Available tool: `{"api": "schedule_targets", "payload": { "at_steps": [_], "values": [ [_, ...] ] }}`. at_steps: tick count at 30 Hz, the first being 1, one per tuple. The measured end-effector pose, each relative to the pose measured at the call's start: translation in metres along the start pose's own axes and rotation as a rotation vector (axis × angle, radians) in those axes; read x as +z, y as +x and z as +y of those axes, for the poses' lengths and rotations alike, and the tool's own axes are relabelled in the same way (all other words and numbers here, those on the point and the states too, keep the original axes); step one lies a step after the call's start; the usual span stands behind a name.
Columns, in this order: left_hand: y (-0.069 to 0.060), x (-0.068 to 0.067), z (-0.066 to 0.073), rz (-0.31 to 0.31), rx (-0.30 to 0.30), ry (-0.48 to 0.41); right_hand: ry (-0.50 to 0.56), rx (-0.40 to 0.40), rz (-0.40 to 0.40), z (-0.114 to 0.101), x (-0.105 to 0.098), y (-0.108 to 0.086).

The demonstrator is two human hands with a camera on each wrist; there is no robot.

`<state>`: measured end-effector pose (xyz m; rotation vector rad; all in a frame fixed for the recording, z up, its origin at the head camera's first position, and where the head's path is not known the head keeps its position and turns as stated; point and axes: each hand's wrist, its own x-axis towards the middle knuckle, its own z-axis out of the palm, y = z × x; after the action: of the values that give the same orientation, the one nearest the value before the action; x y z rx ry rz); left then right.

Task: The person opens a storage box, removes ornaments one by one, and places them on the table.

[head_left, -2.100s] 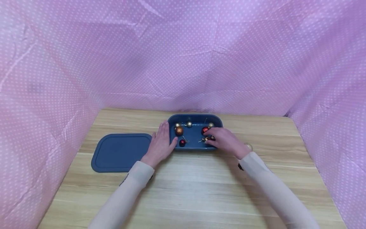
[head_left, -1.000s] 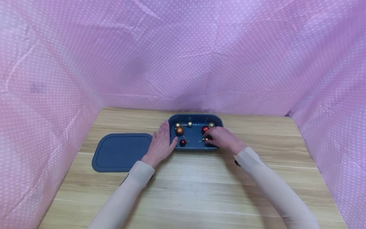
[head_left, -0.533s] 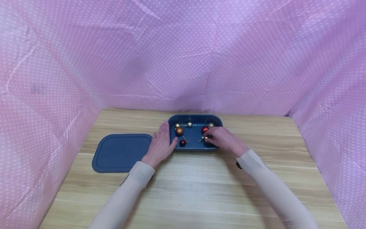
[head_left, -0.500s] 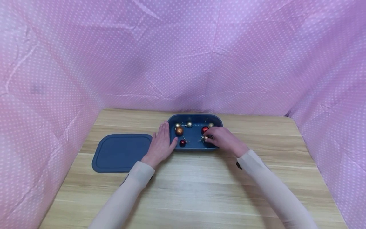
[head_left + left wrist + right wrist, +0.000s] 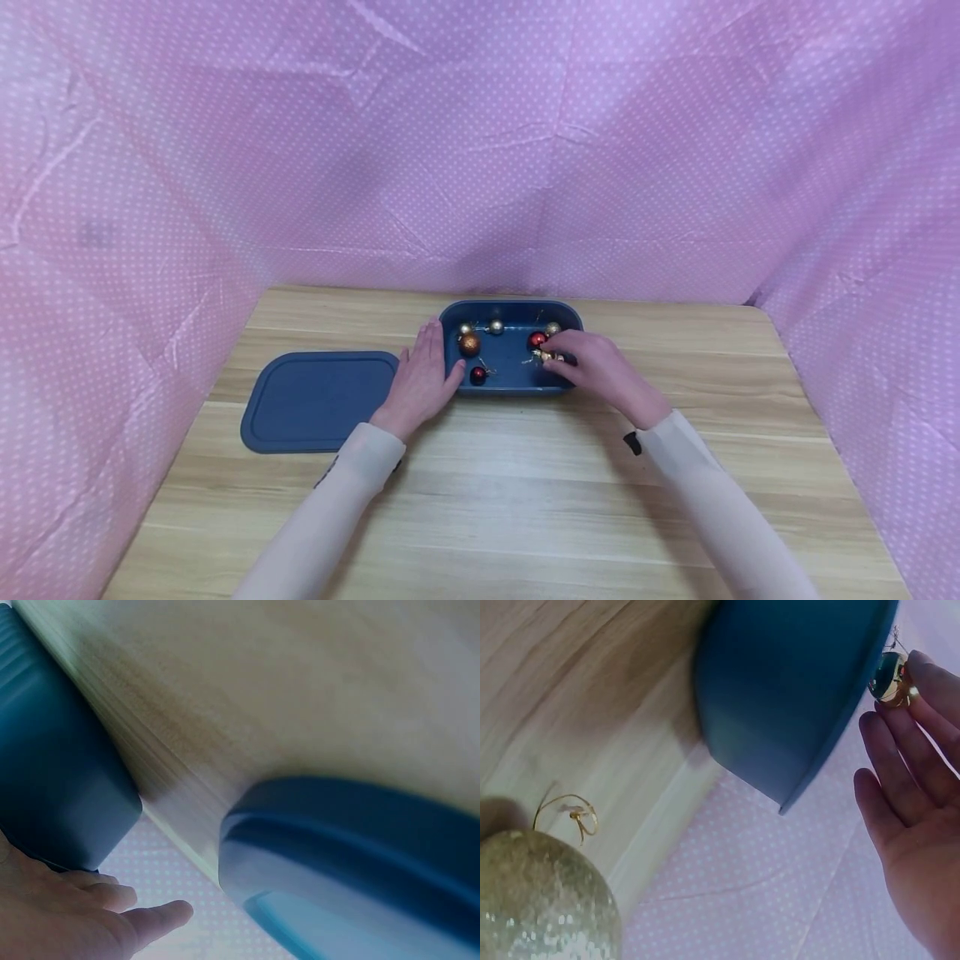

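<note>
the right hand (image 5: 596,367) is in at the right end of the blue box (image 5: 510,390), its grip closed on a small gold ornament (image 5: 889,679): thumb and fingertips pinch the shiny piece, and a thin cord sticks up from it in the right wrist view, while the other fingers of that hand reach out loosely. the ornament is just beside the bright red ball (image 5: 537,340), with the pale gold ball (image 5: 552,328) right behind that one. the left hand (image 5: 420,379) lies along the outside of the box's left wall, its grip apart and holding nothing, fingers straight and thumb spread toward the near left corner. at the left end inside the box sit the copper glitter ball (image 5: 469,344), a small gold ball (image 5: 465,329) close behind it and the dark red ball (image 5: 477,375) nearer the front wall; a silvery gold ball (image 5: 496,327) is by the back wall. the blue lid (image 5: 322,402) lies flat on the wooden worktop (image 5: 517,492), left of the box and partly behind the left hand. a large gold glitter ball (image 5: 547,900) with a looped cord rests on the worktop, apart from the box.
</note>
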<state>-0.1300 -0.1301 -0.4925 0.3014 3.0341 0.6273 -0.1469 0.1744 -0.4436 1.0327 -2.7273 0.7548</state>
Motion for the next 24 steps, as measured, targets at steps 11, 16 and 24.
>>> {"api": "schedule_targets", "payload": {
  "at_steps": [11, 16, 24],
  "values": [
    [0.002, -0.002, 0.0, -0.01, 0.001, 0.005, 0.037, 0.005, 0.174, -0.002, -0.014, -0.019],
    [0.003, -0.002, -0.001, -0.018, -0.004, 0.004, 0.041, 0.0, 0.218, -0.002, -0.019, -0.025],
    [0.003, -0.004, 0.0, -0.029, -0.008, 0.002, 0.042, 0.041, 0.266, -0.003, -0.027, -0.037]
  ]
}}
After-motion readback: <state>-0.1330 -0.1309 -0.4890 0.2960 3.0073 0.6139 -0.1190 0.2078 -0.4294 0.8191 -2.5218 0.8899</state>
